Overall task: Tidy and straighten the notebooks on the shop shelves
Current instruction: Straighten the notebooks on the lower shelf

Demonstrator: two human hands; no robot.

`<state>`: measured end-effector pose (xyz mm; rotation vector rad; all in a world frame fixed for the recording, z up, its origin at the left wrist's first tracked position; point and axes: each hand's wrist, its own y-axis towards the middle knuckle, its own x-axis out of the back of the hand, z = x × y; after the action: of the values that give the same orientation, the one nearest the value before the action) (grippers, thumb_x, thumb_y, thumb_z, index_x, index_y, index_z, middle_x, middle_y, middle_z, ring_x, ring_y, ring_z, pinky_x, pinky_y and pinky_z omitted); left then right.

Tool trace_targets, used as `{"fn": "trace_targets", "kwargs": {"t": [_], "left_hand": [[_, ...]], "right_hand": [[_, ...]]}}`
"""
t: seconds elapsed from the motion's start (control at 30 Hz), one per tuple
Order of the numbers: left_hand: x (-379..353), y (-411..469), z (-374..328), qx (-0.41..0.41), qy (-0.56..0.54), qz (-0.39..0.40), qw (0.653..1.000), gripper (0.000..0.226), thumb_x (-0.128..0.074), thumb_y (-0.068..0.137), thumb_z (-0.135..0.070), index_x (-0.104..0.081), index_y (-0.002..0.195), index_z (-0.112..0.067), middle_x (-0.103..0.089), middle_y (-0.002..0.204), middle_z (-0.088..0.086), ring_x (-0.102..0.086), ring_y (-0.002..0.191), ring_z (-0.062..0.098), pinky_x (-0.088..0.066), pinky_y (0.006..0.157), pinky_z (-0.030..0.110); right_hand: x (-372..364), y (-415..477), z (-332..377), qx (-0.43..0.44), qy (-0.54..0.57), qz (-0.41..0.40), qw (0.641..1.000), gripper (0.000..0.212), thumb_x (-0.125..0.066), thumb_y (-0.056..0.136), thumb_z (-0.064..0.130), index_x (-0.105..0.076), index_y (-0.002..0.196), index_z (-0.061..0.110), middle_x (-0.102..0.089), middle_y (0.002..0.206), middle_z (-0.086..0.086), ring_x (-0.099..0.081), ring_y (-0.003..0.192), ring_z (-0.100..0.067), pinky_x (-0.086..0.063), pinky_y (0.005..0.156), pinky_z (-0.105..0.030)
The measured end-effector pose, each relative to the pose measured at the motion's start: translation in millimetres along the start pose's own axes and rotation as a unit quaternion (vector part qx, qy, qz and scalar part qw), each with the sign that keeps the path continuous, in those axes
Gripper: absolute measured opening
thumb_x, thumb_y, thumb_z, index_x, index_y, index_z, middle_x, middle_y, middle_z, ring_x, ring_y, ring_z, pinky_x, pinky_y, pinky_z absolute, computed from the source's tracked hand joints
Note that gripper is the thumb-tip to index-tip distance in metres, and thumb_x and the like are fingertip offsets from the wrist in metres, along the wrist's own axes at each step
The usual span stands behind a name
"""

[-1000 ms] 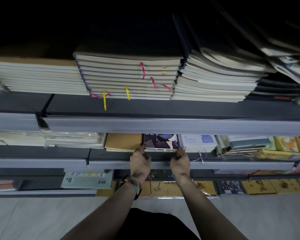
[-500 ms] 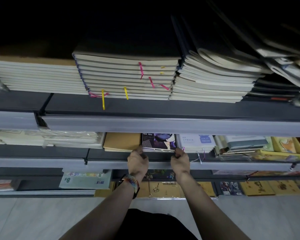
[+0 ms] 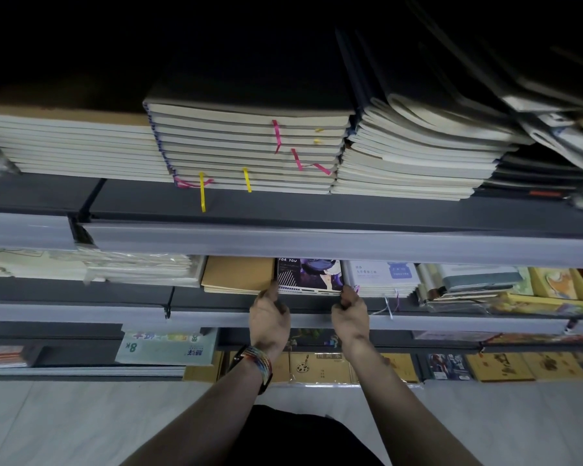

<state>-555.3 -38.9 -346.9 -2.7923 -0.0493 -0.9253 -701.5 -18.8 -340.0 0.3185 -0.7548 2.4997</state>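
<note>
1. Both hands have barely shifted since a second ago: the left hand and right hand each pinch one front corner of the glossy "FOR YOU" notebook stack.
2. That flat stack lies on the middle shelf, between one kraft-brown stack and one white stack.

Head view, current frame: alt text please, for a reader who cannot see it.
A person's left hand and right hand grip the front corners of a small stack of dark illustrated "FOR YOU" notebooks on a lower shelf, between tan kraft notebooks and white notebooks. Above sit tall piles of cream-paged notebooks with pink and yellow ribbons.
</note>
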Motion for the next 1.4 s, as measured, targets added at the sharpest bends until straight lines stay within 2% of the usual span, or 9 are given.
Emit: {"fn": "trace_targets", "kwargs": {"t": [0.13, 0.23, 0.4, 0.53, 0.87, 1.1, 1.17, 1.27, 1.4], "left_hand": [[3.0, -5.6, 0.5, -0.009, 0.026, 0.004, 1.000, 0.051, -0.057, 0.094, -0.012, -0.050, 0.143, -0.023, -0.066, 0.119, 0.005, -0.064, 0.105, 0.017, -0.057, 0.089, 0.033], [4.9, -9.5, -1.4, -0.010, 0.056, 0.010, 0.998, 0.050, -0.052, 0.098, -0.016, -0.043, 0.147, -0.025, -0.061, 0.124, 0.005, -0.057, 0.113, 0.017, -0.050, 0.097, 0.028], [7.9, -12.9, -4.9, -0.006, 0.079, 0.013, 0.997, 0.051, -0.048, 0.101, -0.020, -0.037, 0.150, -0.028, -0.057, 0.130, 0.004, -0.051, 0.120, 0.018, -0.043, 0.101, 0.028], [8.1, -13.9, -6.3, -0.002, 0.069, 0.012, 0.998, 0.048, -0.049, 0.100, -0.018, -0.042, 0.147, -0.026, -0.058, 0.129, 0.005, -0.051, 0.119, 0.018, -0.043, 0.101, 0.027], [11.5, -17.0, -11.3, 0.010, 0.061, 0.009, 0.998, 0.044, -0.049, 0.101, -0.015, -0.047, 0.144, -0.024, -0.057, 0.130, 0.005, -0.052, 0.119, 0.017, -0.043, 0.099, 0.025], [17.1, -17.0, -14.9, 0.011, 0.056, 0.027, 0.998, 0.044, -0.055, 0.097, -0.015, -0.052, 0.140, -0.023, -0.060, 0.127, 0.004, -0.055, 0.117, 0.019, -0.047, 0.104, 0.032], [17.3, -14.6, -15.1, 0.015, 0.046, 0.025, 0.998, 0.044, -0.058, 0.094, -0.016, -0.054, 0.137, -0.022, -0.064, 0.122, 0.004, -0.060, 0.112, 0.018, -0.052, 0.099, 0.034], [20.3, -8.9, -18.9, 0.044, 0.043, 0.018, 0.998, 0.031, -0.060, 0.094, -0.013, -0.060, 0.126, -0.011, -0.068, 0.113, 0.008, -0.065, 0.103, 0.019, -0.053, 0.086, 0.022], [25.1, -2.9, -28.1, 0.074, 0.035, 0.015, 0.997, 0.017, -0.058, 0.094, -0.004, -0.064, 0.109, 0.000, -0.069, 0.108, 0.014, -0.067, 0.097, 0.028, -0.056, 0.077, 0.027]], "right_hand": [[-0.6, 0.0, -0.7, 0.002, -0.003, -0.002, 1.000, 0.045, -0.052, 0.093, -0.006, -0.054, 0.135, 0.010, -0.060, 0.131, -0.009, -0.054, 0.125, -0.027, -0.042, 0.098, -0.026], [-0.8, 0.5, -1.7, 0.006, -0.004, -0.003, 1.000, 0.044, -0.052, 0.093, -0.006, -0.056, 0.132, 0.011, -0.061, 0.129, -0.011, -0.055, 0.123, -0.028, -0.042, 0.096, -0.025], [-0.1, 1.4, -3.6, 0.007, 0.001, -0.007, 1.000, 0.046, -0.051, 0.092, -0.006, -0.055, 0.135, 0.009, -0.061, 0.127, -0.012, -0.054, 0.114, -0.022, -0.039, 0.091, -0.022], [0.1, 0.4, -2.8, 0.002, 0.008, 0.000, 1.000, 0.049, -0.052, 0.093, -0.007, -0.051, 0.140, 0.008, -0.058, 0.134, -0.011, -0.052, 0.129, -0.028, -0.038, 0.097, -0.021], [1.2, -3.0, 0.7, 0.017, -0.015, 0.015, 1.000, 0.050, -0.053, 0.094, -0.006, -0.051, 0.140, 0.011, -0.057, 0.137, -0.009, -0.049, 0.133, -0.027, -0.043, 0.110, -0.035], [3.0, -4.0, 3.6, 0.039, -0.029, 0.032, 0.998, 0.044, -0.051, 0.092, -0.008, -0.055, 0.131, 0.012, -0.062, 0.127, -0.011, -0.056, 0.123, -0.027, -0.043, 0.093, -0.023], [3.3, -3.0, 3.2, 0.039, -0.029, 0.029, 0.998, 0.045, -0.051, 0.092, -0.008, -0.055, 0.131, 0.013, -0.063, 0.125, -0.010, -0.058, 0.120, -0.026, -0.042, 0.090, -0.021], [3.4, -1.7, 3.2, 0.035, -0.018, 0.024, 0.999, 0.044, -0.048, 0.092, -0.010, -0.054, 0.129, 0.012, -0.061, 0.122, -0.009, -0.058, 0.113, -0.023, -0.040, 0.086, -0.019], [2.8, 1.9, 1.7, 0.024, -0.013, 0.021, 0.999, 0.043, -0.048, 0.092, -0.010, -0.056, 0.129, 0.011, -0.061, 0.124, -0.012, -0.057, 0.114, -0.023, -0.042, 0.089, -0.023]]}}
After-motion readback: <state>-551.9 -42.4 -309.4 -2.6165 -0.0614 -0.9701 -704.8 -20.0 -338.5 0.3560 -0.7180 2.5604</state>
